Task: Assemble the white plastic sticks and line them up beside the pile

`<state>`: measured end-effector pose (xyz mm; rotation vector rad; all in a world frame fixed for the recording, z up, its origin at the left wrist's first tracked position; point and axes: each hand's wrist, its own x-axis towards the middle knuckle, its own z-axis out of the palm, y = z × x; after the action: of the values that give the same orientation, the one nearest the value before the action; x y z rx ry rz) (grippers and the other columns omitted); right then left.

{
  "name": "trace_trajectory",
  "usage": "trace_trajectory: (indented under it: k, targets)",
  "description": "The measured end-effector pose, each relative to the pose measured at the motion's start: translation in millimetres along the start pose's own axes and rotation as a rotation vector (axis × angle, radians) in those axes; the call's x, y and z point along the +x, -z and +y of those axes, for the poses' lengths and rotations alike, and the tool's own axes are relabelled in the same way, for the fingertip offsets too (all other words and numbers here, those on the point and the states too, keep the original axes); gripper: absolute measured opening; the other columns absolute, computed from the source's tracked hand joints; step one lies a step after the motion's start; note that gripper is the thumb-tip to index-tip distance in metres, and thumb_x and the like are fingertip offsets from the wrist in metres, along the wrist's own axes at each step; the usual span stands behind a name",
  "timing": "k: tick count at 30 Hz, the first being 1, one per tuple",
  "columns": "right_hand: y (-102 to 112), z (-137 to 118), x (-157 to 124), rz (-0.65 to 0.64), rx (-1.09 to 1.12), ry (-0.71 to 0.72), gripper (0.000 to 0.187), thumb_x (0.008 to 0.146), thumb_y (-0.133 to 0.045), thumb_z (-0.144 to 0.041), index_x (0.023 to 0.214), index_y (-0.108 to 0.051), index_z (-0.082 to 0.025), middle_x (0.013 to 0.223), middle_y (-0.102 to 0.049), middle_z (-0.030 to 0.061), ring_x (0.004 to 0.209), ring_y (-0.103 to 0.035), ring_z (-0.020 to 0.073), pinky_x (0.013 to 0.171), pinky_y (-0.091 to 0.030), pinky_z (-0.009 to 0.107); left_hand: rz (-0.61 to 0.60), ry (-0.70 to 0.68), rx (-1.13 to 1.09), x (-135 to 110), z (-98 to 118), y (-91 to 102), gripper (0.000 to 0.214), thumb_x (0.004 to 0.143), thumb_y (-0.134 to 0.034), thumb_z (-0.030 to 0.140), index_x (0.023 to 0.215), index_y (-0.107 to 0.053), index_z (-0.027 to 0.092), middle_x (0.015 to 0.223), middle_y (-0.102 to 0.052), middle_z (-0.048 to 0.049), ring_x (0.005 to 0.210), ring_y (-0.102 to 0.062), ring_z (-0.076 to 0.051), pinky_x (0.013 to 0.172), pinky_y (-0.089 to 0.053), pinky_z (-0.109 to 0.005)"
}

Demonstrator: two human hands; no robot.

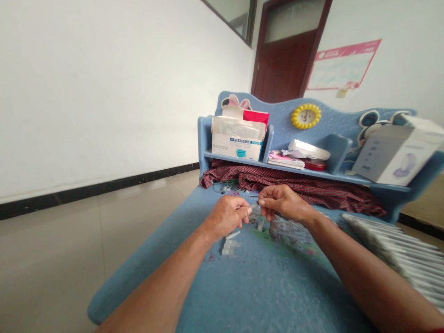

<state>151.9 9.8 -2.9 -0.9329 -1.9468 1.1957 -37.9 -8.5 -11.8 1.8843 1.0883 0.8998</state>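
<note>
My left hand (227, 215) and my right hand (282, 202) meet over the middle of a blue desk (243, 286). Both have their fingers pinched together on a small thin grey piece (255, 204) held between them; I cannot make out what it is. Just below my left hand, a few small clear plastic pieces (231, 243) lie on the desk top. A clear bag of small parts (289, 231) lies under my right wrist.
A red checked cloth (277, 180) lies bunched at the desk's back. The shelf above holds a box of masks (237, 138), papers (286, 160) and a white carton (395, 152). A stack of flat grey packets (398, 252) sits at right. A tiled floor lies left.
</note>
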Motion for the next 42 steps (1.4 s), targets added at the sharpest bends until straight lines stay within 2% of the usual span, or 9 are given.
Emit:
trace_trajectory:
  k: [7,10,14,19,22,26,31,36,42]
  targets:
    - [-1,-9,-2,-0.008,0.022,0.047,0.019,0.074,-0.061,-0.030,0.080,-0.052,-0.015,0.065,-0.063,0.0012,0.052,-0.060,0.0109,0.049,-0.046,0.022,-0.127,0.119,-0.116,-3,8,12.1,0.020,0.072,-0.053,0.027,0.059,-0.058,0.013,0.048,-0.056,0.0017,0.036,-0.040,-0.004,0.036,-0.025,-0.016]
    - [0,-12,-2,0.026,-0.010,0.068,0.016,0.073,-0.060,-0.028,0.080,-0.053,-0.015,0.066,-0.063,0.0009,0.054,-0.060,0.0108,0.051,-0.046,0.022,-0.118,0.127,-0.164,-3,8,18.5,0.018,0.071,-0.054,0.028,0.063,-0.060,0.013,0.052,-0.059,0.0005,0.036,-0.040,-0.005,0.035,-0.025,-0.016]
    - [4,-8,7,0.108,-0.251,0.001,0.015,0.076,-0.053,-0.028,0.079,-0.055,-0.014,0.064,-0.062,0.0015,0.051,-0.058,0.0109,0.049,-0.044,0.021,0.107,0.077,-0.227,1,6,27.2,0.020,0.070,-0.055,0.029,0.059,-0.058,0.013,0.050,-0.056,0.0005,0.038,-0.041,-0.005,0.036,-0.026,-0.015]
    - [4,9,39,0.128,-1.047,-0.179,0.021,0.077,-0.047,-0.028,0.079,-0.065,-0.016,0.076,-0.068,0.0060,0.071,-0.063,0.0169,0.061,-0.043,0.024,0.451,0.010,-0.363,6,3,34.3,0.017,0.068,-0.057,0.029,0.066,-0.060,0.012,0.055,-0.059,-0.0003,0.039,-0.043,-0.006,0.034,-0.027,-0.015]
    - [1,20,56,0.113,-1.159,-0.243,0.021,0.073,-0.053,-0.029,0.079,-0.068,-0.016,0.086,-0.069,0.0112,0.082,-0.062,0.0235,0.067,-0.043,0.028,0.574,0.003,-0.400,8,1,36.0,0.015,0.066,-0.059,0.028,0.067,-0.060,0.012,0.053,-0.059,0.0002,0.038,-0.043,-0.006,0.034,-0.028,-0.016]
    - [2,26,63,0.009,-1.217,-0.310,0.021,0.070,-0.057,-0.029,0.081,-0.070,-0.016,0.085,-0.069,0.0111,0.077,-0.064,0.0224,0.065,-0.043,0.027,0.733,-0.013,-0.384,9,0,38.6,0.015,0.065,-0.058,0.027,0.065,-0.061,0.012,0.051,-0.059,0.0007,0.037,-0.044,-0.005,0.037,-0.031,-0.016]
    - [4,17,71,-0.097,-1.267,-0.299,0.024,0.075,-0.053,-0.033,0.074,-0.071,-0.017,0.071,-0.069,0.0078,0.066,-0.064,0.0186,0.059,-0.043,0.024,0.822,-0.038,-0.355,8,1,41.9,0.017,0.067,-0.057,0.029,0.064,-0.063,0.013,0.051,-0.060,0.0011,0.038,-0.045,-0.006,0.039,-0.034,-0.017]
    - [-25,6,102,-0.086,-1.343,-0.113,0.027,0.081,-0.045,-0.029,0.095,-0.067,-0.026,0.097,-0.068,0.0045,0.091,-0.062,0.0202,0.073,-0.045,0.027,0.859,-0.055,-0.358,7,2,42.5,0.017,0.068,-0.056,0.029,0.068,-0.064,0.013,0.052,-0.060,0.0008,0.038,-0.046,-0.006,0.039,-0.034,-0.017]
    - [-63,13,143,-0.099,-1.422,0.030,0.028,0.081,-0.043,-0.015,0.097,-0.065,-0.014,0.097,-0.066,0.0168,0.094,-0.061,0.0264,0.079,-0.046,0.037,0.824,-0.085,-0.350,8,-4,41.7,0.018,0.069,-0.057,0.030,0.063,-0.062,0.014,0.051,-0.060,0.0016,0.039,-0.047,-0.006,0.040,-0.036,-0.016]
